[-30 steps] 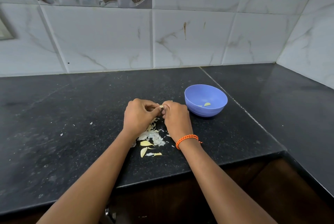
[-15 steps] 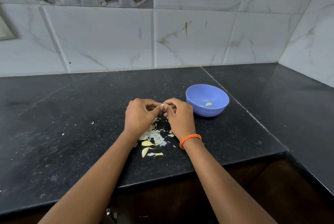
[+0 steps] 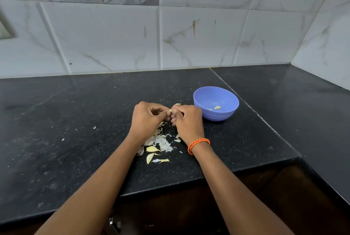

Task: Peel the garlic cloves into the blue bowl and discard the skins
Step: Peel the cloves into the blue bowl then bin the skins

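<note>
A garlic clove [image 3: 170, 110], pinched between left hand [image 3: 146, 119] and right hand [image 3: 186, 121], sat above the skins [image 3: 158, 142] at nine o'clock of the blue bowl [image 3: 216, 103]; peeling seemed underway, next probably dropping it in there.

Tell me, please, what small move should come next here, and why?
Probably pull the loosened skin off the clove: both hands pinch it over the skins, and only one peeled clove plainly shows in the bowl.
</note>
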Action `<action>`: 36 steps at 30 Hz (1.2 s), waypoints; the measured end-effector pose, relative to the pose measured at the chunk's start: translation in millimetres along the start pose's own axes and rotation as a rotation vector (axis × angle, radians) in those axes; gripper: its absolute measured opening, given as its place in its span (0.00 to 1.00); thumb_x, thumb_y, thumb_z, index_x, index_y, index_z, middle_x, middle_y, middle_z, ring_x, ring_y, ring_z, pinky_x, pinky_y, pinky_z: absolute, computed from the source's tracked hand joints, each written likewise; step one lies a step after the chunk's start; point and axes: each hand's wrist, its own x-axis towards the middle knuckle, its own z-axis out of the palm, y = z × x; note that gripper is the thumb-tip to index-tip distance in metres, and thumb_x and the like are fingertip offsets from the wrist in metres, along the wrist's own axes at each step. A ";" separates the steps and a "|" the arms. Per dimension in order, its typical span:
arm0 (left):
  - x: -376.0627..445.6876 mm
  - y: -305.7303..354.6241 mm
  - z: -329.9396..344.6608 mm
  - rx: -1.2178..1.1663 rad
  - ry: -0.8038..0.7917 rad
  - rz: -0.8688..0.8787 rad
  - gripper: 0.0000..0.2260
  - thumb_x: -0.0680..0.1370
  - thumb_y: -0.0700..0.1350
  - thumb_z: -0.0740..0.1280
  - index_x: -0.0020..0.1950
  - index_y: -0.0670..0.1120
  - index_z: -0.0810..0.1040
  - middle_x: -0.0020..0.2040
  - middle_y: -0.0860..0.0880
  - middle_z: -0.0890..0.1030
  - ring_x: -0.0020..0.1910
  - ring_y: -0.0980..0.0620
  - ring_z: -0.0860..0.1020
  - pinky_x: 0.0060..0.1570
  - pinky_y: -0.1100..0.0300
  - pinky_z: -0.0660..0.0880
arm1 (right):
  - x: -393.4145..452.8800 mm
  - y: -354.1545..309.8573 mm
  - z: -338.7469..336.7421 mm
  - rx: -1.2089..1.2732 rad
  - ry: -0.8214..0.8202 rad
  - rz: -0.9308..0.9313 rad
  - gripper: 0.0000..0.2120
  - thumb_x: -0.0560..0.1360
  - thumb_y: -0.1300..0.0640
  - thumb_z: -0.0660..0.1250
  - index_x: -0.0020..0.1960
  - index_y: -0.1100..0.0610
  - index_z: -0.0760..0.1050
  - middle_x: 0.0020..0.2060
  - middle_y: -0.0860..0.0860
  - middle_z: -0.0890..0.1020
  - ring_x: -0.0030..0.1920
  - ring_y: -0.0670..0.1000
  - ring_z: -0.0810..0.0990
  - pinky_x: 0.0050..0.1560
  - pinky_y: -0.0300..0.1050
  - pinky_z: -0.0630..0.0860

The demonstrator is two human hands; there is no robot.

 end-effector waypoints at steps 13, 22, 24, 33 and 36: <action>1.2 -4.2 -3.4 -0.105 -0.018 -0.025 0.04 0.80 0.39 0.77 0.52 0.46 0.91 0.43 0.50 0.90 0.44 0.47 0.89 0.53 0.38 0.85 | -2.8 -10.8 -8.1 0.107 0.040 0.036 0.12 0.83 0.65 0.67 0.47 0.59 0.87 0.35 0.50 0.85 0.36 0.47 0.84 0.40 0.41 0.84; 2.2 -5.7 0.1 0.049 0.069 -0.013 0.04 0.79 0.45 0.77 0.51 0.52 0.91 0.41 0.58 0.89 0.42 0.55 0.88 0.48 0.42 0.85 | -1.4 -7.6 -7.8 0.243 0.053 0.151 0.12 0.85 0.66 0.63 0.60 0.61 0.85 0.44 0.54 0.88 0.39 0.48 0.87 0.39 0.40 0.85; 2.0 -4.5 0.1 0.069 0.082 -0.021 0.04 0.79 0.45 0.77 0.50 0.53 0.91 0.40 0.58 0.88 0.41 0.55 0.87 0.47 0.42 0.85 | -1.2 -6.8 -8.1 0.258 0.063 0.171 0.13 0.86 0.67 0.62 0.61 0.62 0.85 0.45 0.54 0.88 0.41 0.48 0.87 0.40 0.42 0.85; 0.7 0.0 -0.6 0.046 0.046 0.001 0.04 0.79 0.44 0.77 0.50 0.52 0.91 0.40 0.56 0.88 0.42 0.56 0.87 0.50 0.45 0.85 | -1.1 -5.6 -8.1 0.253 0.068 0.150 0.04 0.81 0.64 0.72 0.52 0.60 0.86 0.41 0.50 0.87 0.41 0.47 0.87 0.40 0.43 0.86; 0.9 -1.2 -1.1 0.028 0.033 -0.006 0.05 0.80 0.42 0.76 0.51 0.51 0.91 0.39 0.55 0.88 0.41 0.54 0.87 0.49 0.45 0.85 | -0.3 -3.8 -8.4 0.267 0.070 0.160 0.07 0.82 0.64 0.69 0.52 0.60 0.86 0.39 0.51 0.87 0.39 0.49 0.87 0.42 0.43 0.86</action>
